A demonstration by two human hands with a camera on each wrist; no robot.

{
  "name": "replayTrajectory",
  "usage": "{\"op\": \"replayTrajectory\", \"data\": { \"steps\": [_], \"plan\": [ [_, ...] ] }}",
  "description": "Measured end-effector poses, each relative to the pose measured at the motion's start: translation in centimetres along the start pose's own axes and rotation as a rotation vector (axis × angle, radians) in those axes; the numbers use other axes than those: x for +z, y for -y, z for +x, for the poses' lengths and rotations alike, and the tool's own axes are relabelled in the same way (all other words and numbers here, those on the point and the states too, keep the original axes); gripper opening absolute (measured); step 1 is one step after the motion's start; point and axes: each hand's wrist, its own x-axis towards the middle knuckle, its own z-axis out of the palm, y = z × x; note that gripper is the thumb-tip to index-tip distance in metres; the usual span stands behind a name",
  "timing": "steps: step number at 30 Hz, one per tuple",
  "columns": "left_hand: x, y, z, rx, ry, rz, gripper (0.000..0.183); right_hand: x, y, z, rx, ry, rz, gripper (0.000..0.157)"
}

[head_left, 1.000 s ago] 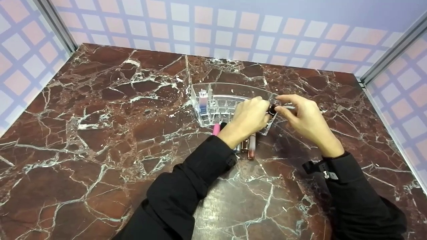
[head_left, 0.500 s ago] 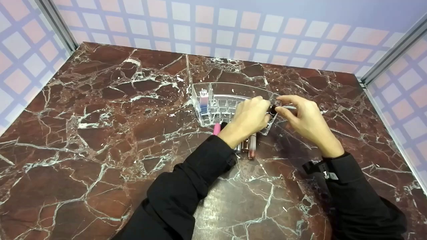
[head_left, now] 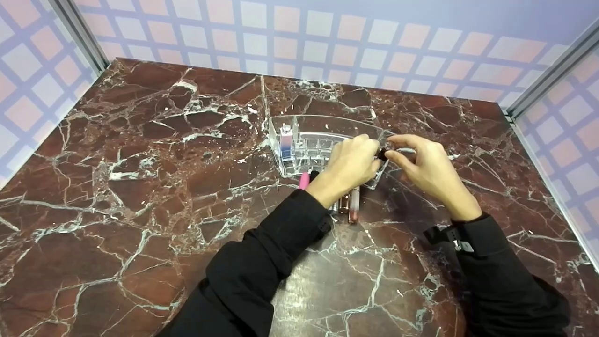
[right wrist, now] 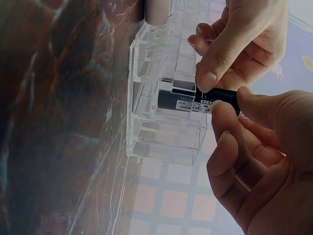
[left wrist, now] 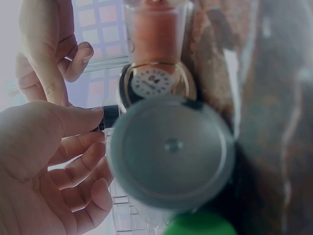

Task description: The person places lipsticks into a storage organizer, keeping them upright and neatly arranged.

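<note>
A black cosmetic tube (right wrist: 178, 100) with a white barcode label has its lower end inside a compartment of the clear organizer (right wrist: 168, 155). My right hand (right wrist: 279, 142) pinches the tube's upper end between thumb and index finger. Nearer the organizer, my left hand (right wrist: 244, 49) grips the same tube, its thumb lying across it. In the head view, the left hand (head_left: 351, 161) hides much of the organizer (head_left: 276, 159), and the right hand (head_left: 423, 166) is at its right end. Only a dark bit of the tube (head_left: 383, 154) shows between them.
A pink-and-blue bottle (head_left: 286, 144) stands in the organizer's left compartment. In front of it lie a pink tube (head_left: 304, 180), a gold-brown tube (head_left: 344, 204) and a lip gloss (head_left: 354, 206). A grey round end (left wrist: 171, 152) and a green one (left wrist: 200, 226) fill the left wrist view.
Both hands hold nearly the same place. Slightly less of the dark tube shows between them than a second ago.
</note>
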Motion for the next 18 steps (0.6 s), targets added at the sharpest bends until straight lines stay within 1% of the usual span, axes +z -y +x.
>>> {"op": "replayTrajectory", "data": {
  "steps": [9, 18],
  "plan": [
    [-0.11, -0.08, 0.04, -0.011, 0.012, 0.018, 0.021, -0.06, -0.06, 0.08, -0.013, 0.003, -0.013, 0.043],
    [-0.07, -0.05, 0.03, -0.007, 0.009, 0.021, 0.023, 0.03, -0.16, 0.06, -0.004, -0.001, 0.0, 0.042]
  ]
}}
